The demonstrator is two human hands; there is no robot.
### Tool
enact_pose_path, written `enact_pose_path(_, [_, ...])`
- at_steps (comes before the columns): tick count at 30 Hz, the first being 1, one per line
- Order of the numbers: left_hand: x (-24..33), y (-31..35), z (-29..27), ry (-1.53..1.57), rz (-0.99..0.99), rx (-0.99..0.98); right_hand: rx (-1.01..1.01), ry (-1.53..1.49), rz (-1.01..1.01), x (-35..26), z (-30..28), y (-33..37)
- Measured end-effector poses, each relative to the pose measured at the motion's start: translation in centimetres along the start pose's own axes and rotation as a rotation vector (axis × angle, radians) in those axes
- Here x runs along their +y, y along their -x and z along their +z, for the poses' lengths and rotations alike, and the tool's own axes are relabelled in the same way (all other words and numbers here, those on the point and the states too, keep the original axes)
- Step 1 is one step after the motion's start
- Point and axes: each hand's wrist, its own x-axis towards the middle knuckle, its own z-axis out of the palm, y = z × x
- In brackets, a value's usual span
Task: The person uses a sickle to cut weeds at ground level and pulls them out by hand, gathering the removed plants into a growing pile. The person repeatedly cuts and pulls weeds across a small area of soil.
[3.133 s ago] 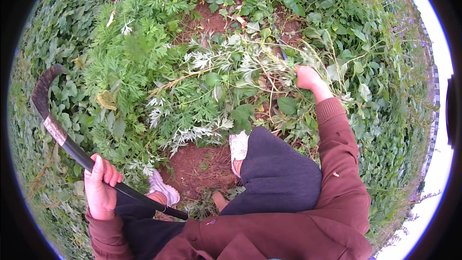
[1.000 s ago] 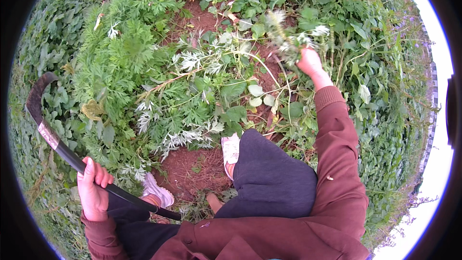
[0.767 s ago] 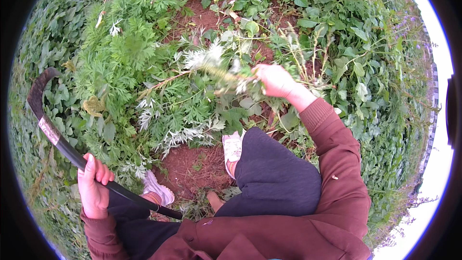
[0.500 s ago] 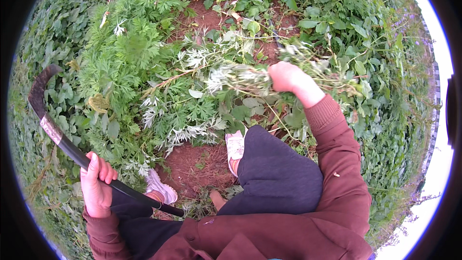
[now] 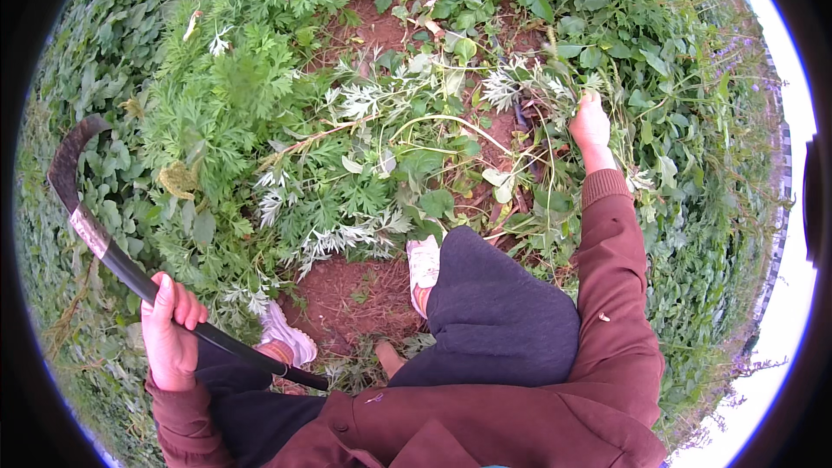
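A sickle (image 5: 128, 270) with a dark curved blade, a metal collar and a long black handle is in my left hand (image 5: 171, 338), fingers wrapped round the handle. Its blade points up and away at the far left, over the greenery. My right hand (image 5: 591, 130) is closed at the right, out over the plants, round a bunch of weeds (image 5: 513, 87) with pale-backed leaves and thin stems. Leaves and stems stick out on both sides of the fist. Cut stems and silvery weed leaves (image 5: 360, 102) lie loosely left of it.
Dense feathery green weeds (image 5: 234, 78) grow at the left, and broad-leaved vines (image 5: 607, 26) at the far right. Reddish bare soil (image 5: 355, 299) shows between my feet, which wear pale pink shoes (image 5: 423, 262). A bent knee (image 5: 503, 312) is under my right arm.
My right hand has swung right with the weeds, away from the middle, uncovering stems and soil there. The left hand and sickle have barely shifted.
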Motion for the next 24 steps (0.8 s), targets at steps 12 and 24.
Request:
enact_pose_path(12, [-0.1,-0.1,0.0,-0.014,-0.006,0.003,0.107,-0.054,0.147,1.9,-1.0,-5.3])
enact_pose_path(24, [0.0,-0.1,-0.3,0.01,-0.007,0.006,0.149,0.094,-0.238,1.4,1.5,-4.4])
